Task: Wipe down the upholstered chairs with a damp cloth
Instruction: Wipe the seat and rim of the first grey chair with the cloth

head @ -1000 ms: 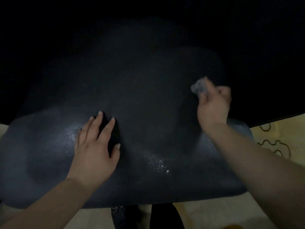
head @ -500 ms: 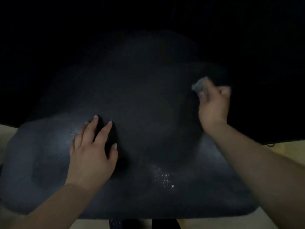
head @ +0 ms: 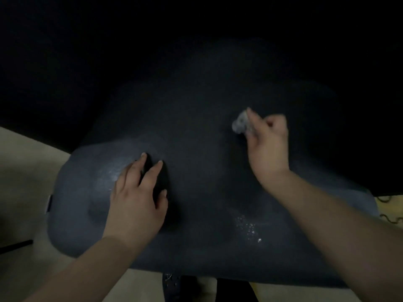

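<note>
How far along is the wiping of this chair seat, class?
Done: nothing clearly. In hand: the right hand pinches a small grey cloth over the dark chair seat, while the left hand rests flat on it. Left: white specks near the front edge.

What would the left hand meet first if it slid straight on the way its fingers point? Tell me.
Only more of the dark chair seat. The left hand lies flat, fingers pointing up and slightly right; the cloth in the right hand sits well off that line. Farther up the picture is too dark to judge.
</note>
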The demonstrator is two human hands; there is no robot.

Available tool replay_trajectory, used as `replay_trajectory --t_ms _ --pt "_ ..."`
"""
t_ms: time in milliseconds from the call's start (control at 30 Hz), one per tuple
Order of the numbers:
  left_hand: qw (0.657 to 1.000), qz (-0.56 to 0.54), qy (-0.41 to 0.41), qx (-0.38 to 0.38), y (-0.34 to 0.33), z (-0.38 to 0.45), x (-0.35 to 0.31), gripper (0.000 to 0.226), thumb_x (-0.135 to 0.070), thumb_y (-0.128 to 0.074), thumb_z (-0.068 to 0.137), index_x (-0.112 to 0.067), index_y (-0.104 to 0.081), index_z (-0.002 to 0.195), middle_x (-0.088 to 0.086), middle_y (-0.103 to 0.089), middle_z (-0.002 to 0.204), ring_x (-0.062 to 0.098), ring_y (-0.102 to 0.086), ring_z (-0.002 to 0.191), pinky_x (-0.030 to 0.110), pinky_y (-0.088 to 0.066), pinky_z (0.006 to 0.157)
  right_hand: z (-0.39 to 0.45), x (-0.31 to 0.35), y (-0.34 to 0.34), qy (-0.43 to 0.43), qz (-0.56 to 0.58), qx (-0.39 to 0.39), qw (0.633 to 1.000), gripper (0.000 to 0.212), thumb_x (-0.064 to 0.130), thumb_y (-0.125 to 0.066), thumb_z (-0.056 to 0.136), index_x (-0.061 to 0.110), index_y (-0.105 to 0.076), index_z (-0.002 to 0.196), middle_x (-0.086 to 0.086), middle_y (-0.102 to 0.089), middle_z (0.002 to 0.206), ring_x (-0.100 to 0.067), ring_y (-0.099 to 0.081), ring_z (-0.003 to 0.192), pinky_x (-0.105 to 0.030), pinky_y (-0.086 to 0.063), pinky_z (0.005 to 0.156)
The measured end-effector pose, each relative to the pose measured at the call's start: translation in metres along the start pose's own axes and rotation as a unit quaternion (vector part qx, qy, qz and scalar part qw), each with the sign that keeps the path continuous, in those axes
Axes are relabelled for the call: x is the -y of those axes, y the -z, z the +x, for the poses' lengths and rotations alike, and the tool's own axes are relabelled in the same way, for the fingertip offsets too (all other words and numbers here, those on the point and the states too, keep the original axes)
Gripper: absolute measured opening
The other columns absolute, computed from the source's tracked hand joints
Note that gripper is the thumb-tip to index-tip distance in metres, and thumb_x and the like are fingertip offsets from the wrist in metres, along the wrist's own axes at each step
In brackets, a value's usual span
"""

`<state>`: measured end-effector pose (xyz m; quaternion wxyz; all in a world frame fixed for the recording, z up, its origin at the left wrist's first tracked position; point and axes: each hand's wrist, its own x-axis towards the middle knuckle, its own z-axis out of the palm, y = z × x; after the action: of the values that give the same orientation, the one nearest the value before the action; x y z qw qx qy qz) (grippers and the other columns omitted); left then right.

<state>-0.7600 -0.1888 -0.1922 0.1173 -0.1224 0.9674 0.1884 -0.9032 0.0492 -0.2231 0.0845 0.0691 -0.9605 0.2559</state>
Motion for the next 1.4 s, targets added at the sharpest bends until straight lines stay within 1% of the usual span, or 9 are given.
replay_trajectory --t_ms 200,300,400,567,800,1033,1100,1233,1400 --pt "0.999 -0.024 0.017 -0.024 -0.004 -0.012 0.013 0.062 -0.023 -0.068 0.081 -0.020 -0.046 0.139 0.007 -0.033 0.151 0.031 -0.028 0.137 0.047 -0.028 0.113 0.017 0.102 -0.078 0.068 0.055 0.053 0.995 0.013 0.055 -0.064 0.079 0.044 -0.059 0.081 0.000 -0.055 0.093 -0.026 -0.055 0.090 -0.051 -0.049 0.082" --pt "0.999 -0.030 0.017 -0.014 -0.003 -0.015 0.017 0.062 -0.024 -0.067 0.083 -0.020 -0.045 0.141 0.006 -0.031 0.152 0.030 -0.027 0.138 0.047 -0.026 0.114 -0.043 0.093 -0.049 0.277 0.057 0.146 0.948 0.034 0.020 -0.064 0.086 0.035 -0.064 0.117 -0.006 -0.051 0.097 -0.028 -0.050 0.087 -0.040 -0.043 0.072" --pt "0.999 -0.034 0.007 -0.003 0.001 -0.016 0.017 0.060 -0.029 -0.064 0.085 -0.022 -0.044 0.141 0.004 -0.028 0.154 0.028 -0.024 0.140 0.045 -0.025 0.115 -0.051 0.034 -0.009 0.144 0.051 0.120 0.981 0.022 0.042 -0.057 0.088 0.032 -0.066 0.105 0.004 -0.049 0.090 -0.016 -0.047 0.082 -0.027 -0.039 0.070" --pt "0.999 -0.033 -0.032 0.012 0.002 -0.023 0.009 0.061 -0.031 -0.063 0.085 -0.024 -0.042 0.142 0.002 -0.026 0.153 0.022 -0.020 0.140 0.043 -0.025 0.115 -0.001 0.010 -0.006 -0.051 -0.002 0.010 0.999 0.041 0.020 -0.050 0.090 0.031 -0.057 0.129 -0.005 -0.042 0.107 -0.020 -0.040 0.097 -0.037 -0.041 0.091" --pt "0.997 0.019 -0.071 0.023 -0.018 -0.049 -0.008 0.065 -0.036 -0.067 0.078 -0.025 -0.046 0.139 0.003 -0.032 0.150 0.026 -0.030 0.135 0.045 -0.033 0.109 -0.113 0.022 0.004 0.230 0.007 0.126 0.965 0.058 0.006 -0.060 0.081 0.035 -0.052 0.130 -0.009 -0.049 0.096 -0.029 -0.049 0.081 -0.039 -0.044 0.069" --pt "0.999 0.002 -0.018 -0.038 -0.031 -0.063 -0.027 0.060 -0.030 -0.069 0.077 -0.020 -0.053 0.133 0.006 -0.041 0.137 0.026 -0.034 0.119 0.046 -0.040 0.096 -0.087 -0.028 0.019 -0.081 0.016 -0.091 0.992 0.021 0.022 -0.062 0.091 0.014 -0.069 0.109 0.008 -0.042 0.085 0.004 -0.047 0.079 -0.022 -0.043 0.077" --pt "0.999 0.002 -0.009 -0.040 -0.034 -0.064 -0.030 0.061 -0.029 -0.069 0.076 -0.020 -0.051 0.134 0.006 -0.041 0.137 0.027 -0.033 0.119 0.048 -0.040 0.095 -0.106 0.011 0.005 -0.069 0.015 -0.069 0.995 0.014 0.038 -0.067 0.087 0.024 -0.064 0.088 0.009 -0.044 0.076 -0.002 -0.050 0.070 -0.037 -0.046 0.069" --pt "0.999 0.009 -0.008 -0.033 -0.037 -0.065 -0.033 0.064 -0.030 -0.067 0.078 -0.020 -0.046 0.139 0.008 -0.036 0.142 0.029 -0.029 0.127 0.049 -0.036 0.100 -0.204 0.017 0.021 0.175 -0.001 0.087 0.981 0.054 0.013 -0.059 0.081 0.038 -0.050 0.128 -0.002 -0.044 0.097 -0.026 -0.047 0.080 -0.037 -0.044 0.069" --pt "0.999 0.021 -0.017 -0.029 -0.038 -0.069 -0.030 0.066 -0.030 -0.065 0.081 -0.023 -0.042 0.142 0.006 -0.032 0.147 0.030 -0.027 0.131 0.050 -0.031 0.105 -0.182 -0.052 0.060 -0.003 -0.078 -0.030 0.997 0.051 0.010 -0.051 0.086 0.029 -0.056 0.132 -0.015 -0.046 0.097 -0.030 -0.045 0.085 -0.039 -0.045 0.078"
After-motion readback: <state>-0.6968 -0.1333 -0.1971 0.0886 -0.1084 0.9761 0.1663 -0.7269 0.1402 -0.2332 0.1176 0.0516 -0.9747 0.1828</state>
